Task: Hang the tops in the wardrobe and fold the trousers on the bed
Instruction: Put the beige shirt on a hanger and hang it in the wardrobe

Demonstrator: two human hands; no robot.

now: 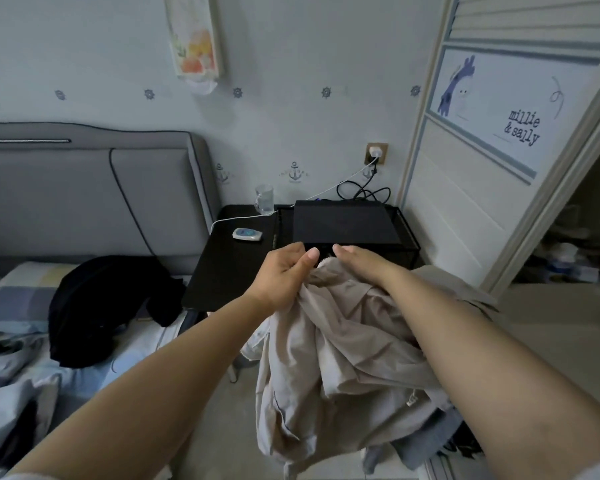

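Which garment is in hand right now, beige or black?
The beige garment: left hand and right hand both grip its top edge, held up off the floor. The black garment lies untouched on the bed.

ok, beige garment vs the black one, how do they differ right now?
The beige garment is pale, held up off the floor, gripped at its top edge by the left hand and right hand. The black garment is dark, untouched, lying heaped on the bed. Both are crumpled, not folded or hung.

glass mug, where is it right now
In the head view the glass mug stands at the back of the black bedside table, against the wall, between the grey headboard and the black box.
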